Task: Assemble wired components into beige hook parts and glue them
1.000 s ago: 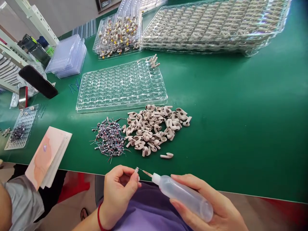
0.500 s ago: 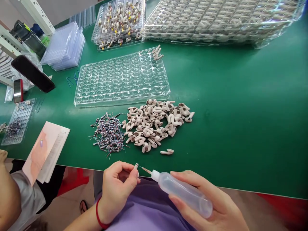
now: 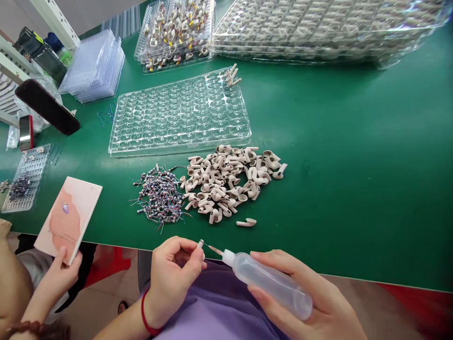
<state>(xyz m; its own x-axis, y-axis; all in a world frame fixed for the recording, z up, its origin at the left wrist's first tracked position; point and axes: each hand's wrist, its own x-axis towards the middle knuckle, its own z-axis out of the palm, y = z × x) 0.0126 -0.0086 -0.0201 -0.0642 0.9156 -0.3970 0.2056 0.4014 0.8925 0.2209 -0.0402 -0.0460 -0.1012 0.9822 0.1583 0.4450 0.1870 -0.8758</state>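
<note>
Bottle of clear soft plastic (image 3: 272, 285), long and round, with a white cap and a thin needle tip (image 3: 214, 249), lies slanted in the right hand (image 3: 318, 307). This hand is closed around the bottle's body. It is held just before the near edge of the green desk (image 3: 354, 165), above purple clothing. The needle tip points at a very small pale part (image 3: 200, 244) and comes very close to it; whether they touch I cannot tell. The left hand (image 3: 175, 274), with a red cord on the wrist, pinches this part between thumb and forefinger, with the other fingers curled in.

On the desk just beyond the hands, one beige curved plastic shell (image 3: 247, 222) lies alone. Behind it is a loose heap of the same beige shells (image 3: 230, 179), smooth and matte. Touching its left side is a heap of tiny dark components (image 3: 159, 196) with thin wire legs.

Further back lies a clear moulded plastic tray (image 3: 179, 113) with many shiny pockets, and a few shells sit at its far right corner. Stacks of filled trays (image 3: 318, 28) stand along the far edge. At the near left corner another person's hand (image 3: 60, 276) holds a pink and white card (image 3: 69, 219) that overhangs the edge. A black phone (image 3: 46, 106) leans near the left edge.
</note>
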